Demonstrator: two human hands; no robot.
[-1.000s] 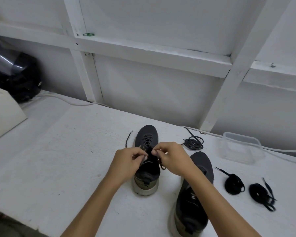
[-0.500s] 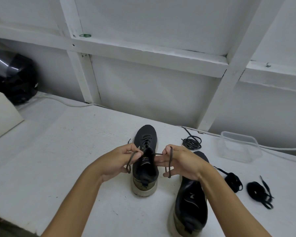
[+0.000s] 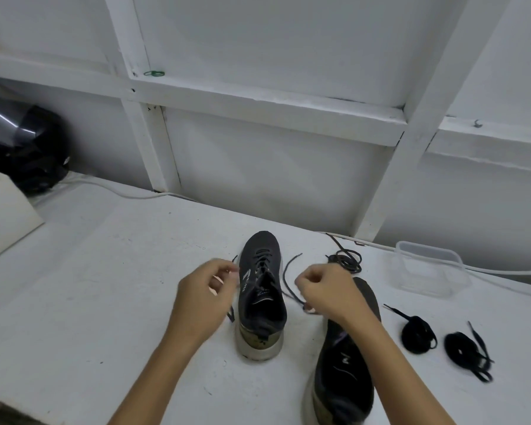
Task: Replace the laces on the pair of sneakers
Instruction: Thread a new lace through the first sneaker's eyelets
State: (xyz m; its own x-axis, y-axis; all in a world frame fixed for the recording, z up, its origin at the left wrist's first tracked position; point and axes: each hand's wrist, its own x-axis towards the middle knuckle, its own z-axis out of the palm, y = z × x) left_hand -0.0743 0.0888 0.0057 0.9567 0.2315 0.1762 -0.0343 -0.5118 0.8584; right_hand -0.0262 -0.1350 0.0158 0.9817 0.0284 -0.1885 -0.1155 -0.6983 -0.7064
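Far left, a black helmet [image 3: 22,148] and a pale box [image 3: 3,216] sit against the wall, out of my way. My left hand [image 3: 206,299] is beside the laced shoe [image 3: 261,296], fingers curled; a lace end [image 3: 231,314] trails below it, so I judge I'm pinching that end, though motion blur hides the pinch itself. The shoe stands toe-away between my hands, so each end pulls out to its own side. My right hand [image 3: 328,292] has fingers curled round the other lace end [image 3: 288,277], which loops up and back beside the shoe. I read this as loosening the old lace, not yet out of the eyelets.

The second shoe [image 3: 347,372] lies under my right forearm, near, waiting its turn. Behind it a lace coil [image 3: 345,260] rests on the table [image 3: 105,286]. Further right, two black bundles [image 3: 419,334] lie by an empty clear tub [image 3: 426,271], probably the replacements, within reach.
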